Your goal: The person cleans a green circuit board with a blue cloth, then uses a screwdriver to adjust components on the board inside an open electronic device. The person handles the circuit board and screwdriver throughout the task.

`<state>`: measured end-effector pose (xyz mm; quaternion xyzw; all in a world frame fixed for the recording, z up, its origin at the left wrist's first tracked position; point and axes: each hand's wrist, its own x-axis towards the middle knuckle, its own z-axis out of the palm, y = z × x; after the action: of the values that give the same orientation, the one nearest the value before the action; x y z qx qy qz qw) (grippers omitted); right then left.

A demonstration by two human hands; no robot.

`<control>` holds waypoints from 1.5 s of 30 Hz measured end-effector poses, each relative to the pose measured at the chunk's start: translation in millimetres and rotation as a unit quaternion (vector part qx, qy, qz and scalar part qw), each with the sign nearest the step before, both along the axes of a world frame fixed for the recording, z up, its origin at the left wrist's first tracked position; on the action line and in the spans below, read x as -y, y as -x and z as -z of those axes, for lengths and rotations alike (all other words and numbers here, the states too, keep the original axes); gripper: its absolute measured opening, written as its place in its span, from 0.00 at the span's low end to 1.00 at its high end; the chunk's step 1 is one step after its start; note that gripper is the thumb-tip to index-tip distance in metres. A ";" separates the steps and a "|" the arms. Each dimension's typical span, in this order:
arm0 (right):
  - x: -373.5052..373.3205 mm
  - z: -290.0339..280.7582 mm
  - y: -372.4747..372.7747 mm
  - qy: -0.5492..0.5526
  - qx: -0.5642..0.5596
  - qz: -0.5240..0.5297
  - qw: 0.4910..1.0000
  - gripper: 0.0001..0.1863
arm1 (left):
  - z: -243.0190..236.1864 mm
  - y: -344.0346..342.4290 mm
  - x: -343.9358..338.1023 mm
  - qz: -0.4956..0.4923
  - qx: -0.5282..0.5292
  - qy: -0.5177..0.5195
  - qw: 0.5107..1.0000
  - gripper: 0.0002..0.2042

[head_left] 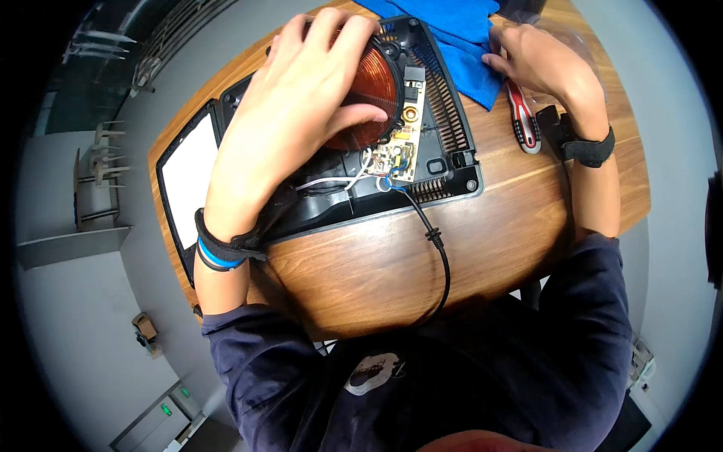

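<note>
An opened induction cooker's black plastic base [444, 90] lies on the table, with vented edges. Inside it, a round copper coil [374, 79] sits beside a tan circuit board [407, 147] carrying small parts and blue and white wires. My left hand [282, 98] spans the coil, fingers over its far rim and thumb across the windings. My right hand [538, 60] is at the far right, beside a blue cloth [459, 45], fingers bent. Whatever lies under those fingers is hidden. Close by is a red, white and grey hand tool [522, 120].
A black power cord [444, 260] leaves the base and drops over the near table edge. Left of the base lies a black-framed white panel [190, 181]. Clear plastic [587, 49] and a small black object [553, 124] are near my right wrist on the wooden table [512, 203].
</note>
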<state>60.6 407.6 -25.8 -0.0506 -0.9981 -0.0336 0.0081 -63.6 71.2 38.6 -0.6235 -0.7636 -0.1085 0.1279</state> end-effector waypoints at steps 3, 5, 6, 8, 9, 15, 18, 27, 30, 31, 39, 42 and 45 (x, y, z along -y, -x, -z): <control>13.3 -10.7 -4.4 0.015 -0.021 -0.035 0.999 0.15 | -6.4 -0.7 6.8 -0.013 -0.042 -0.017 0.999 0.34; 28.0 -22.0 -3.5 0.060 -0.039 -0.092 0.993 0.13 | -16.4 -4.0 11.8 -0.033 -0.011 -0.003 0.999 0.31; 35.4 -26.5 -2.2 0.094 -0.055 -0.135 0.985 0.12 | -19.3 -5.7 14.0 -0.043 0.004 0.004 0.999 0.30; 47.1 -28.1 -3.3 0.138 -0.061 -0.194 0.969 0.14 | -20.7 -9.0 16.4 -0.023 0.000 -0.029 0.999 0.22; 54.1 -27.7 -3.0 0.170 -0.053 -0.220 0.959 0.15 | -25.4 -11.4 18.4 -0.031 0.012 -0.019 0.999 0.21; 79.7 3.2 1.9 0.199 -0.057 -0.256 0.944 0.34 | -32.9 -26.5 32.7 -0.018 0.032 -0.044 0.998 0.16; 79.4 5.5 5.1 0.171 -0.028 -0.233 0.957 0.38 | -35.1 -30.7 36.0 -0.011 0.031 -0.054 0.998 0.16; 74.8 -7.6 44.4 0.218 0.013 -0.238 0.946 0.35 | -38.8 -26.7 49.7 0.003 0.044 -0.054 0.998 0.15; 74.1 -24.3 54.0 0.331 0.050 -0.267 0.904 0.32 | -37.8 -22.8 61.7 -0.021 0.091 -0.047 0.995 0.15; 73.1 -37.3 51.0 0.310 0.097 -0.218 0.920 0.29 | -38.0 -20.7 67.1 -0.031 0.109 -0.046 0.992 0.15; 68.6 -81.8 37.6 0.372 0.024 -0.301 0.878 0.22 | -37.8 4.4 102.9 -0.012 0.175 -0.086 0.981 0.13; 79.6 -103.9 33.7 0.392 -0.006 -0.302 0.869 0.22 | -28.7 12.1 117.7 -0.035 0.212 -0.117 0.970 0.12; 92.5 -111.2 35.9 0.465 -0.006 -0.290 0.836 0.23 | -20.5 14.3 127.1 -0.074 0.259 -0.147 0.952 0.11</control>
<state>24.7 315.1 85.4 0.2433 -0.8649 0.4391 -0.0009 -77.9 -56.0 59.1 -0.4903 -0.7899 -0.3677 0.0237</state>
